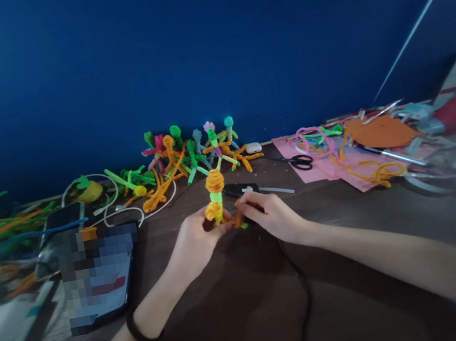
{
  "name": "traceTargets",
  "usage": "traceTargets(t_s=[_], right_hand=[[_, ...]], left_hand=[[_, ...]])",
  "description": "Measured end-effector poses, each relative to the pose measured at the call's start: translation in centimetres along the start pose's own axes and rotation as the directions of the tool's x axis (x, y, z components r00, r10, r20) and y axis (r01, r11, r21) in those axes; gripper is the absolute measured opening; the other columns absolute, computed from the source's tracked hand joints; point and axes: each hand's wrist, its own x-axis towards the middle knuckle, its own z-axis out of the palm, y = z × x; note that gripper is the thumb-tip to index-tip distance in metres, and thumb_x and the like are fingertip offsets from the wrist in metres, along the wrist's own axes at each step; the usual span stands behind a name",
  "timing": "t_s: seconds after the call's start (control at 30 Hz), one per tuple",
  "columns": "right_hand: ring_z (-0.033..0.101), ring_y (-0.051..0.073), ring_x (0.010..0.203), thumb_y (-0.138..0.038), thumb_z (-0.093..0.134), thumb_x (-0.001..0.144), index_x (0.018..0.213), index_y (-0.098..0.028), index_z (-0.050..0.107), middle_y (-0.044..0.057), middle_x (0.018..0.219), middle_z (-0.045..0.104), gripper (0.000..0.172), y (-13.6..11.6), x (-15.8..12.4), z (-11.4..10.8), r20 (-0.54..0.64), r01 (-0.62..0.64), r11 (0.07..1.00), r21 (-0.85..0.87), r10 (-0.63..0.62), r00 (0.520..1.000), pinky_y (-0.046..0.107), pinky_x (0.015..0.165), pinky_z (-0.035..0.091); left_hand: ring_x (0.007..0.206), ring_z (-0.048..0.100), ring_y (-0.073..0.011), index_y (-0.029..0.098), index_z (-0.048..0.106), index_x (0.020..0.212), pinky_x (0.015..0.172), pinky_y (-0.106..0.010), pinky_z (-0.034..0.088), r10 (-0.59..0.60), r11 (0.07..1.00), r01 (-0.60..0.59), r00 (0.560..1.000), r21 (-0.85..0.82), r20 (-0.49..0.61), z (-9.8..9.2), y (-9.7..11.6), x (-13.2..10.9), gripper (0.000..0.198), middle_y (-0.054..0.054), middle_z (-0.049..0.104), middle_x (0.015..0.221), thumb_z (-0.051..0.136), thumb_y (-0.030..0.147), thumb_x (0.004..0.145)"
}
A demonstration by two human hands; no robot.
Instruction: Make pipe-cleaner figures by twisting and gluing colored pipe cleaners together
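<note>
Between my hands is a pipe-cleaner figure (215, 187) with a coiled orange head and a yellow-green body. My left hand (198, 237) is closed around its lower body, and the fingers hide part of it. With thumb and fingers pinched, my right hand (270, 215) grips an orange limb at the figure's right side. Just behind the hands lies a black glue gun (240, 188) with a clear glue stick (276, 189) showing. Its dark cord (303, 281) runs toward me over the brown table (254, 318).
Several finished pipe-cleaner figures (192, 156) stand along the blue wall. A phone (110, 279) lies left, near a white cable (110, 215) and loose pipe cleaners (5, 233). At right are black scissors (302, 162), pink sheets (320, 172) and an orange paper piece (382, 131).
</note>
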Motion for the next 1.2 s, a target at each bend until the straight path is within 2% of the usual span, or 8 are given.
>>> traceTargets(t_s=[0.33,0.6,0.67,0.77,0.83,0.93,1.07,1.2], right_hand=[[0.039,0.007,0.046,-0.037,0.045,0.085,0.071,-0.017,0.047,-0.006,0.052,0.038,0.024,0.1,0.1,0.2,0.080,-0.122,0.947,0.297,0.102,0.991,0.021,0.047,0.031],[0.051,0.009,0.059,-0.032,0.050,0.085,0.075,-0.015,0.055,0.001,0.067,0.057,0.020,-0.9,-0.6,0.0,0.021,0.165,0.982,0.096,-0.168,0.986,0.021,0.055,0.041],[0.054,0.009,0.061,-0.027,0.052,0.084,0.075,-0.014,0.057,0.002,0.068,0.060,0.016,-0.9,-0.8,0.2,0.000,0.340,0.940,-0.009,-0.340,0.940,0.021,0.058,0.043],[0.057,0.010,0.066,-0.021,0.054,0.083,0.079,-0.013,0.059,0.004,0.072,0.064,0.010,-0.7,-1.1,0.5,0.012,0.602,0.771,-0.208,-0.614,0.789,0.021,0.063,0.045],[0.058,0.012,0.067,-0.017,0.054,0.082,0.081,-0.013,0.060,0.005,0.075,0.066,0.007,-0.6,-1.2,0.6,0.059,0.694,0.634,-0.342,-0.722,0.689,0.023,0.063,0.046],[0.058,0.012,0.065,-0.011,0.052,0.082,0.084,-0.013,0.061,0.005,0.076,0.067,0.010,-0.5,-1.4,0.7,0.123,0.727,0.525,-0.442,-0.768,0.629,0.024,0.061,0.046],[0.061,0.012,0.069,-0.009,0.050,0.082,0.089,-0.013,0.061,0.006,0.082,0.068,0.014,-0.4,-1.5,0.7,0.097,0.710,0.594,-0.380,-0.737,0.669,0.024,0.064,0.048],[0.063,0.012,0.070,-0.014,0.053,0.081,0.085,-0.014,0.063,0.005,0.079,0.069,0.011,-0.6,-1.4,0.7,-0.028,0.564,0.808,-0.173,-0.576,0.817,0.023,0.065,0.050]], left_hand=[[0.060,0.055,-0.0119,0.019,0.062,0.071,0.057,-0.021,0.043,-0.033,0.969,0.062,0.992,-0.240,0.124,0.3,-0.8,-0.1,0.005,0.001,0.062,0.065,0.064,0.018,0.066],[0.065,0.061,-0.0155,0.015,0.063,0.072,0.060,-0.024,0.046,-0.083,0.976,0.109,0.986,-0.188,0.145,0.4,-0.4,0.1,0.006,-0.001,0.065,0.065,0.060,0.018,0.067],[0.060,0.059,-0.0142,0.015,0.062,0.072,0.056,-0.023,0.045,-0.081,0.987,0.094,0.992,-0.133,0.098,0.3,-0.1,0.1,0.007,0.001,0.062,0.062,0.060,0.020,0.067],[0.060,0.058,-0.0142,0.015,0.062,0.072,0.056,-0.023,0.044,-0.097,0.991,0.098,0.995,-0.095,0.016,0.3,0.2,0.1,0.009,0.001,0.062,0.063,0.060,0.023,0.068],[0.063,0.059,-0.0153,0.015,0.061,0.073,0.058,-0.024,0.045,-0.109,0.990,0.106,0.994,-0.090,-0.029,0.4,0.2,0.1,0.010,0.000,0.064,0.065,0.060,0.025,0.068],[0.068,0.061,-0.0165,0.016,0.061,0.074,0.062,-0.025,0.046,-0.093,0.993,0.088,0.994,-0.081,-0.064,0.6,0.2,-0.1,0.012,-0.001,0.067,0.070,0.060,0.027,0.069],[0.066,0.060,-0.0162,0.016,0.063,0.073,0.062,-0.025,0.045,-0.057,0.998,0.055,0.997,-0.041,-0.050,0.8,-0.2,-0.3,0.011,-0.001,0.067,0.069,0.059,0.027,0.070],[0.065,0.058,-0.0144,0.018,0.062,0.072,0.062,-0.023,0.043,0.013,1.000,-0.014,0.999,-0.011,-0.046,1.0,-0.8,-0.4,0.008,0.001,0.065,0.068,0.056,0.023,0.072]])
